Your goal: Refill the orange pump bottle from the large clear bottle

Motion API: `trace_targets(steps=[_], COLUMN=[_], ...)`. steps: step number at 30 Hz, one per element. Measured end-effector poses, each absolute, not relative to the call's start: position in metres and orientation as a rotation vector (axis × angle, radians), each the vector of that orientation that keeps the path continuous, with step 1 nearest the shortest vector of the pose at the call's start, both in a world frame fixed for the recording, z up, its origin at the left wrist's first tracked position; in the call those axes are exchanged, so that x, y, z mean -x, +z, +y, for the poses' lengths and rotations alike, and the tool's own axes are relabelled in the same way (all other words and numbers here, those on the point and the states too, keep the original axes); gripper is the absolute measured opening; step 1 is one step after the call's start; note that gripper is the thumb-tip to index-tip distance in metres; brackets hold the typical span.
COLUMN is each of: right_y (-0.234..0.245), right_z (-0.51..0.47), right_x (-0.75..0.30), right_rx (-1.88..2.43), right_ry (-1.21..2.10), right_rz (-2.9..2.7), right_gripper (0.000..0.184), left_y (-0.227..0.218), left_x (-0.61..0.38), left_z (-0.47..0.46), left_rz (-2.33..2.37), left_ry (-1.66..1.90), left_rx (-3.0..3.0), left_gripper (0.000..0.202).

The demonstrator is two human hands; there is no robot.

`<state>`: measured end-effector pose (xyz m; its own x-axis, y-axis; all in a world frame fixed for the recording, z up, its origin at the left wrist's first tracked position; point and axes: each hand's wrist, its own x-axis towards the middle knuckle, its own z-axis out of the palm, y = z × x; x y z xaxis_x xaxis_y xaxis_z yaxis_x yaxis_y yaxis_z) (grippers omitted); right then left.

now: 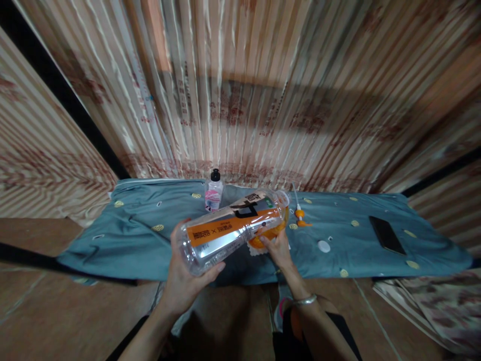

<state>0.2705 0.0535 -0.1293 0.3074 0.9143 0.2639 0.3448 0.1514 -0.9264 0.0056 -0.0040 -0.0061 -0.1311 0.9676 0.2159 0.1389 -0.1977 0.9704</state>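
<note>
My left hand point(184, 271) is wrapped round the base of a large clear plastic drink bottle point(221, 230) with an orange and black label. That bottle is tilted, its uncapped-looking neck pointing right and slightly up. Beneath the neck, my right hand point(277, 248) is closed on an orange bottle point(263, 239), mostly hidden behind the large one. Whether the two mouths touch I cannot tell. An orange pump head point(299, 214) with a clear tube lies on the cloth just right of them. Nearby is a round white cap point(323, 246).
A blue-green patterned cloth point(139, 235) covers the narrow bench in front of me. A small clear bottle with a black cap point(213, 193) stands at the back. On the right lies a dark phone point(387, 234). Striped curtains point(240, 100) hang behind, with black poles point(75, 100) at the sides.
</note>
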Motion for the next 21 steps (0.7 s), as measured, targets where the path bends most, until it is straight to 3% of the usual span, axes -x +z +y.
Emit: trace_targets(steps=[4,14,21], right_y=[-0.116,-0.091,-0.102], right_z=[0.054,0.068,0.068], right_x=[-0.275,-0.271,-0.273], right_rx=[1.345,1.159,1.144], right_ry=[0.583,0.707,0.729], right_rz=[-1.270,-1.185,-1.141], right_gripper=[0.106,0.068,0.065], left_y=[-0.007,-0.002,-0.003], left_x=[-0.006,-0.005,-0.003], left_z=[-0.003,-0.003,-0.006], left_rz=[1.281,1.283,1.298], left_ry=[1.420,1.424,1.400], left_rx=[-1.383,-1.356,-1.356], left_gripper=[0.094,0.095,0.095])
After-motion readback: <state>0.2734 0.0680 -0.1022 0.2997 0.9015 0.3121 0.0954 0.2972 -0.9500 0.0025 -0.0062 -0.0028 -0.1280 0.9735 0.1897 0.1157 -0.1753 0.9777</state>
